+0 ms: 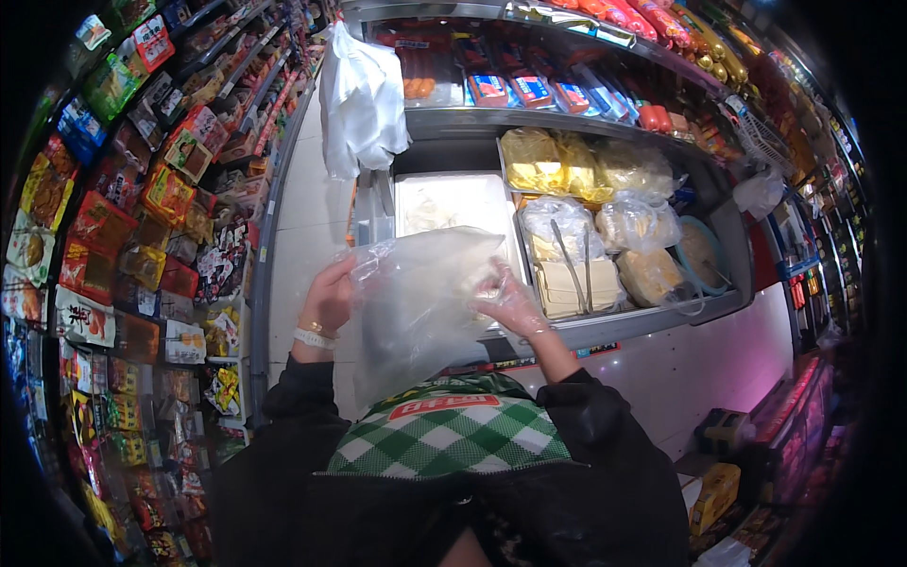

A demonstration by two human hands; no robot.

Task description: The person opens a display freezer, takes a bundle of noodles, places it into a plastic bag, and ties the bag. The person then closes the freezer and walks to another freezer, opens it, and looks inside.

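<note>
My left hand [330, 294], with a white band on the wrist, pinches the upper left of a large translucent plastic bag [404, 319]. The bag hangs open-sided before my apron [453, 432]. At the bag's right side is my right hand [511, 301], in a clear plastic glove, its thumb and fingers curled around a pale, whitish lump [476, 278]. Glare and the film hide whether that lump lies inside the bag or is gripped firmly. Behind the bag stands a white foam box [453, 186] with pale pieces [429, 212] in it.
Right of the box, the chilled case holds pale flat sheets [577, 287] with metal tongs [582, 266], bagged yellow blocks [535, 161] and a round blue-rimmed tub [701, 255]. White plastic bags [361, 106] hang at its left corner. Packed snack shelves [152, 234] line the left.
</note>
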